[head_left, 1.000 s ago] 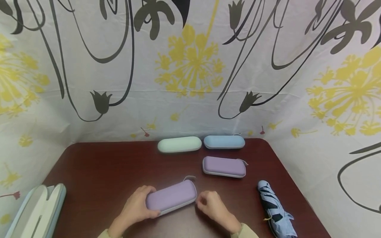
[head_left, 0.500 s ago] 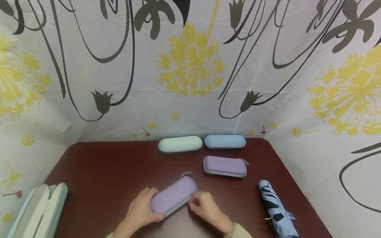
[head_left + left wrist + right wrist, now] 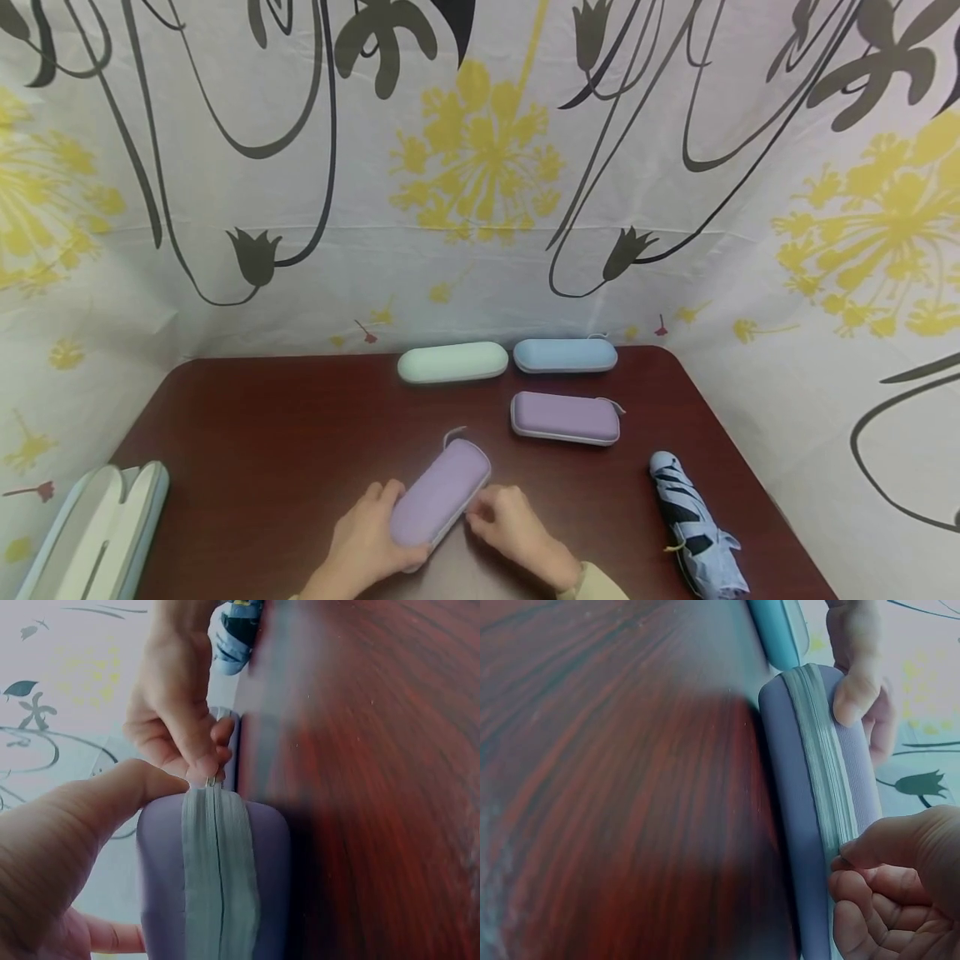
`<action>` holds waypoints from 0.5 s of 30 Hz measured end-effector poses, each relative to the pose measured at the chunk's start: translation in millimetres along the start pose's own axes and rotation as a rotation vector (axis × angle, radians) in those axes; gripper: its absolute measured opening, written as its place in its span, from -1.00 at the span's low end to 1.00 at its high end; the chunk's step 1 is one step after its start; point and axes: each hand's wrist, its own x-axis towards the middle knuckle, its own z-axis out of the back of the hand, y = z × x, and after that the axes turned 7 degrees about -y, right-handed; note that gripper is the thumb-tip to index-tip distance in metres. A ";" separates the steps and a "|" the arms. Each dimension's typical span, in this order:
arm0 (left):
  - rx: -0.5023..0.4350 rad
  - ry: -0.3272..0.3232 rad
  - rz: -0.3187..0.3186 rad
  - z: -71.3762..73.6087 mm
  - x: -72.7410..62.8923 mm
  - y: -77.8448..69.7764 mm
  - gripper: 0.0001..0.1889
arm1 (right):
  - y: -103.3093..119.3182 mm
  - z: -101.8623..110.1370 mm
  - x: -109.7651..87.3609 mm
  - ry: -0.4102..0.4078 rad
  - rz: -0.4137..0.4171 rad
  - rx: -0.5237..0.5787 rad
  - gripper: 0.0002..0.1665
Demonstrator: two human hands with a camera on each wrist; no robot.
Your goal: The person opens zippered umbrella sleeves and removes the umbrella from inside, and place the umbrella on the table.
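Observation:
My left hand (image 3: 363,537) grips the near-left end of a purple zippered case (image 3: 444,493), thumb on the near side and fingers on the far side. The case lies slanted on the table, a cord loop (image 3: 453,434) at its far end. Along its side runs a pale grey zipper (image 3: 817,742), its teeth closed where the left wrist view shows them. My right hand (image 3: 517,527) pinches the small metal zipper pull (image 3: 211,781) between thumb and forefinger, with its other fingers curled.
A second purple case (image 3: 566,418) lies behind, with a mint-green case (image 3: 453,363) and a blue case (image 3: 566,356) along the back edge. A folded umbrella (image 3: 697,529) lies at right. An open pale-blue case (image 3: 101,533) stands at left on the dark red table (image 3: 262,425).
The held case has turned, its far end swinging away from me and its near end shifting right. My left hand moved right with it; my right hand slid left along the zipper side.

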 end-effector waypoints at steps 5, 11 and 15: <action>0.004 0.050 0.015 -1.1 -2.8 -10.5 -0.17 | 3.9 -2.2 -1.0 0.041 0.003 0.052 -0.84; -0.003 0.077 0.029 -4.0 -4.9 -17.9 -0.11 | 4.4 -4.5 -2.7 0.053 0.000 0.069 -0.86; -0.004 0.074 0.027 -4.1 -6.3 -21.8 -0.10 | 3.7 -5.2 -3.3 0.068 0.006 0.083 -0.86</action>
